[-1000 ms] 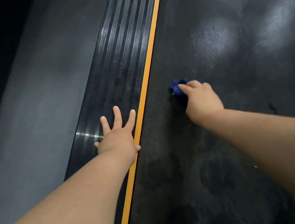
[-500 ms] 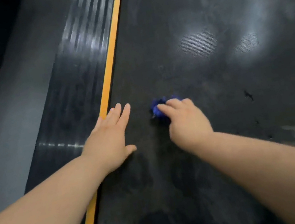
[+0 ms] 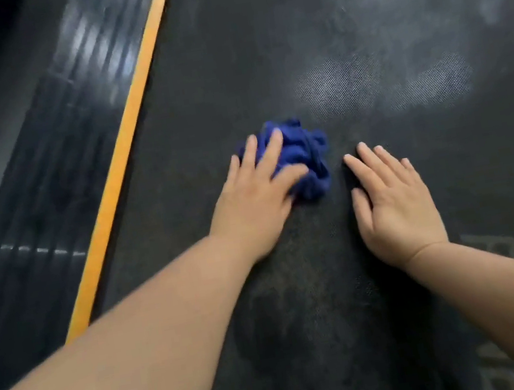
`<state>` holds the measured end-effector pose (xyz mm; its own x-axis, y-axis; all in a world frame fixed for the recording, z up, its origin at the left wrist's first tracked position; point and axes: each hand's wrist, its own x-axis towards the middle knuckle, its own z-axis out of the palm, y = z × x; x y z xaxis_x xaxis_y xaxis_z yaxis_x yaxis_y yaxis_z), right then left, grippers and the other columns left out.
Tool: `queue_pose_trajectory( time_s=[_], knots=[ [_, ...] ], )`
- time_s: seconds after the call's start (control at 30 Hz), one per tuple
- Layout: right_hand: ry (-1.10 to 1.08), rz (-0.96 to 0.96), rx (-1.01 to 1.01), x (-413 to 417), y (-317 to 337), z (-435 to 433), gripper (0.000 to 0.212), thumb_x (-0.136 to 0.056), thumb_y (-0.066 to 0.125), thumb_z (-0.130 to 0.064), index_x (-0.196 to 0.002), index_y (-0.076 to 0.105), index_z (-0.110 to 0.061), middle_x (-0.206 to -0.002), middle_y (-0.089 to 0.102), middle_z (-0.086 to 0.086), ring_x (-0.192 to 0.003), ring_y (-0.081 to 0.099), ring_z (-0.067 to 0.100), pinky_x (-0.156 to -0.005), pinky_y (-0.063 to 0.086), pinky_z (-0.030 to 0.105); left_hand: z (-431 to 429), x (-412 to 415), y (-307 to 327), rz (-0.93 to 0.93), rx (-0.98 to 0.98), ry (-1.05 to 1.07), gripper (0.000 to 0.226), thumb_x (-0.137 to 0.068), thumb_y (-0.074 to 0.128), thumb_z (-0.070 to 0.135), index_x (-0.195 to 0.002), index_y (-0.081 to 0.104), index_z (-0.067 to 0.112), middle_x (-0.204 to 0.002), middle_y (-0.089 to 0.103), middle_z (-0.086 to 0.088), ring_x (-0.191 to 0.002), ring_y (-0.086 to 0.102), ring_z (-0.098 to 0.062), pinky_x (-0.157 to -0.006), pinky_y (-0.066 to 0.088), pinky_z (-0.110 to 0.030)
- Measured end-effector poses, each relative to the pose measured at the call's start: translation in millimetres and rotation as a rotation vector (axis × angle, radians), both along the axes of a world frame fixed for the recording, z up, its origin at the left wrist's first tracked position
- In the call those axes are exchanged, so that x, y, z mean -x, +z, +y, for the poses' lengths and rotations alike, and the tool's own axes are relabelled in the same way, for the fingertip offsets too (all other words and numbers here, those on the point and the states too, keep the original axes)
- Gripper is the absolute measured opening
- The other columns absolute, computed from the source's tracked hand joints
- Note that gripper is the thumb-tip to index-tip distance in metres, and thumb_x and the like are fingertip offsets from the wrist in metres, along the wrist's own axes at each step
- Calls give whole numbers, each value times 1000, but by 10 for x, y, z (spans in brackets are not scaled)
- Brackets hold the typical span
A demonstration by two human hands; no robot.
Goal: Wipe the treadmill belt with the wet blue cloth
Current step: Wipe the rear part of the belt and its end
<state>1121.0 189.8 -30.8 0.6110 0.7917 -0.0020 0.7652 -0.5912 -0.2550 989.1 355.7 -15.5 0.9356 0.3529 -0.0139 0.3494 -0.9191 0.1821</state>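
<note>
On treadmill belt [image 3: 260, 58], left grip [image 3: 255, 195] presses blue cloth [image 3: 307, 155] flat-fingered for scrubbing; right grip [image 3: 393, 206], cloth's 4 o'clock, spread, likely bracing.

Gym-like place: treadmill belt [image 3: 359, 41], orange-edged side rail [image 3: 72, 157].

Blue cloth [image 3: 302, 156], black dotted belt [image 3: 359, 41], orange stripe [image 3: 125, 148]

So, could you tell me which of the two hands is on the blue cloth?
The left hand: it rests across the crumpled blue cloth. The right hand lies flat on the bare treadmill belt beside it.
</note>
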Motion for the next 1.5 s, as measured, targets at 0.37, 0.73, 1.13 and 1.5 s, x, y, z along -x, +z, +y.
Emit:
queue_pose_trajectory(
  time_s=[0.37,0.73,1.13,1.5],
  knots=[
    [24,60,-49,-57,5,-12,56,-90,28,-31,-142,42,-18,-152,34,2,-142,26,23,-117,14,43,-110,368,47,-105,56,-161,30,-88,48,20,-117,51,17,-113,63,-9,-113,54,-30,-105,38,-34],
    [23,74,-69,-47,-31,-21,60,-88,20,-33,-143,40,-22,-154,30,-3,-144,21,17,-118,5,37,-141,-261,62,-105,186,156,47,-85,53,48,-118,63,16,-151,38,-3,-142,27,-25,-114,20,-33],
    [-79,62,-194,-929,248,-451,47,-95,37,-8,-139,45,-19,-151,36,3,-144,19,23,-117,7,42,385,-515,-11,-57,-2,368,37,-96,46,23,-132,51,16,-147,38,-16,-136,31,-34,-109,26,-45],
    [-173,17,-140,-1045,49,-646,44,-98,35,-18,-141,43,-23,-153,32,-2,-144,20,19,-118,8,37,195,-475,-17,-28,117,-18,44,-98,41,29,-142,41,35,-159,13,-4,-146,7,-33,-117,10,-53]
  ],
)
